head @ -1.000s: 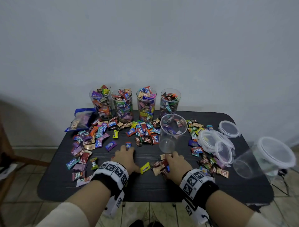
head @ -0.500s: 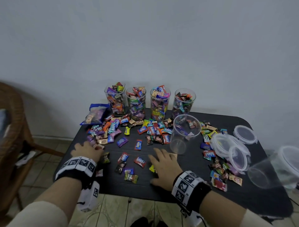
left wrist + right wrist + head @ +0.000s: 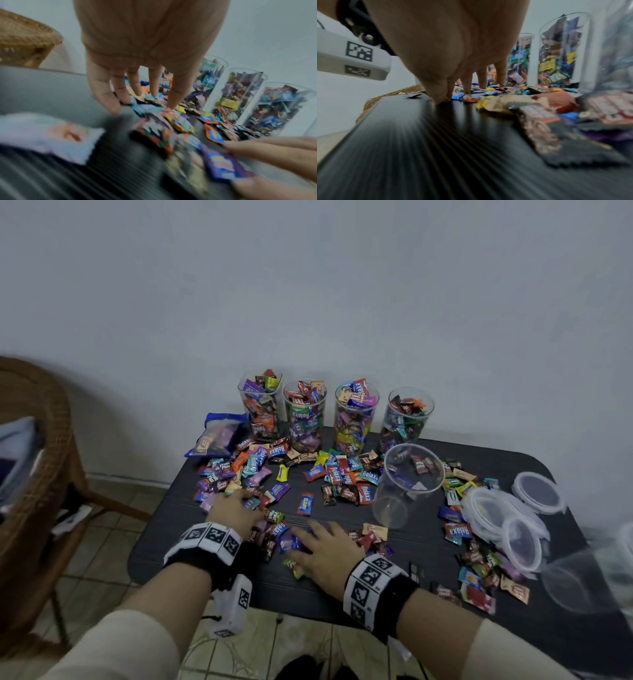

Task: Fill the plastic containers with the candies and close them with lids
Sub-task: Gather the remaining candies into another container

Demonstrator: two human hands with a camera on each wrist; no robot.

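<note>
Four jars [image 3: 337, 414] full, unlidded — empty cup [image 3: 407, 484] beside them; both hands [image 3: 236, 510] [image 3: 325, 553] spread, seemingly raking candies [image 3: 277, 534].

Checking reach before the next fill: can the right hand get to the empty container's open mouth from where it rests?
Probably yes. The right hand lies flat on candies just in front of the empty container, whose mouth is lidless and nothing stands between them.

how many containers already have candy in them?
4 filled containers, in a row along the table's back edge by the wall: first, second, third, fourth. The empty container stands just in front of the fourth. More clear plastic at the right edge is too blurred to judge.
</note>
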